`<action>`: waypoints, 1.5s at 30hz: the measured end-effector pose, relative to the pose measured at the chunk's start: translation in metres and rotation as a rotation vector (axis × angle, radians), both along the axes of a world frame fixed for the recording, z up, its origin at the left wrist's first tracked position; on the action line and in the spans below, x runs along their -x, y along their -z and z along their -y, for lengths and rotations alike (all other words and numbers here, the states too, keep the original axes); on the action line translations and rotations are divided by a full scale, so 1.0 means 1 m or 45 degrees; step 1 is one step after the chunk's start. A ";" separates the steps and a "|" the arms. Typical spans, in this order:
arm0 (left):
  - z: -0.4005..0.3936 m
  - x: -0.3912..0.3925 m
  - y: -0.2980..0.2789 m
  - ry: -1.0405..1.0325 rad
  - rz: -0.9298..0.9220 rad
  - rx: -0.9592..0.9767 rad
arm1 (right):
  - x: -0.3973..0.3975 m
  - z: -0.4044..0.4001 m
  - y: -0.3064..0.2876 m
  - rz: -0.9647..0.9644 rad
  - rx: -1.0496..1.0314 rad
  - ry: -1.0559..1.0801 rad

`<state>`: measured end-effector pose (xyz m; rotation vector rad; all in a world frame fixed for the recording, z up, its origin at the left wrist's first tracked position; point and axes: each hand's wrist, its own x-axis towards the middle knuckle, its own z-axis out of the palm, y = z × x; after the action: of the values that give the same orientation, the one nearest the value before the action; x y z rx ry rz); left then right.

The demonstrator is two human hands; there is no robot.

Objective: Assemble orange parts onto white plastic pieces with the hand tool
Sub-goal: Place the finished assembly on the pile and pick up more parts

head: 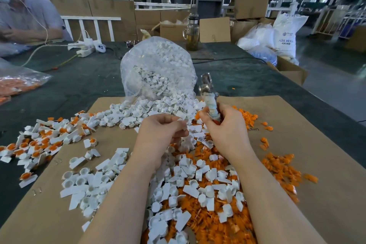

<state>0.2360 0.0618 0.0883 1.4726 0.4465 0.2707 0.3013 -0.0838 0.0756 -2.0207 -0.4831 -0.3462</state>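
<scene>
Near pile: white plastic pieces [198,188] over orange parts [277,166], between the forearms at 6 o'clock.
Cardboard sheet [309,144]: bare margins at 3 and 7 o'clock.
Left hand [161,132]: fingers curled, pinching what seems a white piece; blurred.
Right hand [223,127]: gripping the hand tool [210,101], upright, just beside the left.
Assembled pieces [39,144]: 9 o'clock, at the sheet's edge.
Clear bag [156,69]: 12 o'clock, spilling white pieces.
Glass jug [192,33]: beyond, far table edge.
Seated person [25,18]: 10 o'clock.

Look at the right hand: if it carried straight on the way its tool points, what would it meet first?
Probably the clear bag of white pieces; the right hand aims its hand tool up and away, though depth is unclear.
</scene>
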 end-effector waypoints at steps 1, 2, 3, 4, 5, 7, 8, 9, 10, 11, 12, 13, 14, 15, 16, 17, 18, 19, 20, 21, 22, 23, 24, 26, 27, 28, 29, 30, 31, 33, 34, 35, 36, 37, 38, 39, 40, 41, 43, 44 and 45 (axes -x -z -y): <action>0.000 0.000 0.000 0.004 0.009 0.044 | 0.001 -0.001 0.000 -0.001 -0.039 -0.029; 0.001 0.001 0.000 0.015 0.017 0.078 | 0.002 -0.001 -0.001 -0.004 -0.074 -0.068; 0.001 0.001 0.000 0.026 0.023 0.107 | 0.004 -0.002 -0.001 -0.006 -0.097 -0.104; 0.002 0.001 0.000 0.030 0.029 0.134 | 0.004 -0.003 -0.001 -0.007 -0.106 -0.130; 0.002 0.001 -0.001 0.028 0.036 0.163 | 0.005 -0.004 0.000 -0.004 -0.101 -0.142; 0.003 0.002 -0.002 0.021 0.055 0.218 | 0.006 -0.005 0.001 0.016 -0.063 -0.131; 0.003 0.002 -0.002 0.020 0.065 0.241 | 0.006 -0.006 0.002 0.033 -0.036 -0.117; 0.003 0.002 -0.002 0.019 0.076 0.257 | 0.006 -0.007 0.003 0.054 -0.011 -0.102; 0.003 0.002 -0.003 0.018 0.084 0.265 | 0.007 -0.007 0.003 0.081 0.010 -0.087; 0.003 0.003 -0.003 0.017 0.091 0.266 | 0.008 -0.008 0.003 0.116 0.026 -0.073; 0.003 0.003 -0.004 0.016 0.098 0.261 | 0.008 -0.008 0.003 0.153 0.043 -0.058; 0.004 0.003 -0.004 0.014 0.105 0.253 | 0.009 -0.008 0.003 0.186 0.061 -0.042; 0.005 0.004 -0.005 0.011 0.115 0.245 | 0.009 -0.008 0.003 0.209 0.075 -0.024; 0.005 0.004 -0.005 0.006 0.126 0.240 | 0.009 -0.008 0.003 0.221 0.083 -0.010; 0.005 0.004 -0.005 0.000 0.138 0.235 | 0.009 -0.008 0.003 0.223 0.082 -0.003; 0.005 0.004 -0.005 -0.004 0.148 0.224 | 0.009 -0.008 0.003 0.222 0.078 0.000; 0.005 0.004 -0.005 -0.008 0.157 0.208 | 0.009 -0.008 0.003 0.221 0.071 -0.001; 0.006 0.004 -0.005 -0.012 0.162 0.189 | 0.009 -0.008 0.003 0.218 0.061 -0.006; 0.006 0.004 -0.005 -0.013 0.165 0.171 | 0.010 -0.008 0.003 0.212 0.050 -0.013; 0.006 0.004 -0.006 -0.012 0.169 0.156 | 0.010 -0.008 0.003 0.206 0.040 -0.018; 0.006 0.004 -0.006 -0.010 0.175 0.144 | 0.010 -0.008 0.003 0.200 0.035 -0.022; 0.007 0.004 -0.006 -0.010 0.183 0.135 | 0.011 -0.008 0.003 0.194 0.036 -0.023; 0.007 0.004 -0.007 -0.013 0.191 0.130 | 0.010 -0.008 0.003 0.188 0.042 -0.023; 0.007 0.004 -0.007 -0.018 0.205 0.110 | 0.010 -0.009 0.003 0.174 0.053 -0.018; 0.008 0.004 -0.007 -0.022 0.211 0.084 | 0.010 -0.009 0.003 0.169 0.059 -0.015; 0.008 0.004 -0.007 -0.028 0.219 0.049 | 0.009 -0.009 0.003 0.168 0.063 -0.015; 0.008 0.004 -0.006 -0.035 0.225 0.009 | 0.009 -0.009 0.003 0.167 0.066 -0.017; 0.008 0.004 -0.006 -0.044 0.229 -0.031 | 0.009 -0.009 0.002 0.164 0.067 -0.022; 0.008 0.003 -0.005 -0.053 0.231 -0.068 | 0.009 -0.009 0.002 0.160 0.065 -0.027; 0.008 0.003 -0.005 -0.071 0.230 -0.132 | 0.009 -0.008 0.001 0.158 0.064 -0.030; 0.008 0.003 -0.004 -0.079 0.230 -0.159 | 0.009 -0.008 0.001 0.159 0.064 -0.030; 0.008 0.002 -0.004 -0.085 0.230 -0.188 | 0.009 -0.008 0.001 0.160 0.064 -0.030; 0.008 0.002 -0.004 -0.088 0.231 -0.222 | 0.009 -0.008 0.001 0.161 0.067 -0.028; 0.008 0.002 -0.004 -0.091 0.233 -0.259 | 0.009 -0.008 0.001 0.164 0.070 -0.024; 0.009 0.002 -0.004 -0.096 0.234 -0.295 | 0.009 -0.007 0.001 0.167 0.074 -0.018; 0.009 0.002 -0.004 -0.103 0.232 -0.329 | 0.009 -0.008 0.001 0.171 0.079 -0.014; 0.008 0.003 -0.004 -0.112 0.228 -0.357 | 0.009 -0.008 0.001 0.174 0.083 -0.011; 0.009 0.003 -0.004 -0.119 0.223 -0.379 | 0.010 -0.008 0.001 0.177 0.082 -0.011; 0.010 0.004 -0.005 -0.128 0.220 -0.419 | 0.010 -0.009 0.002 0.180 0.071 -0.013; 0.011 0.004 -0.006 -0.132 0.222 -0.438 | 0.010 -0.008 0.001 0.179 0.067 -0.014; 0.012 0.005 -0.007 -0.134 0.226 -0.453 | 0.011 -0.008 0.001 0.177 0.066 -0.017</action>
<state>0.2312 0.0501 0.0949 1.7552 0.3435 0.5831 0.2906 -0.0754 0.0744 -2.0516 -0.5966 -0.4723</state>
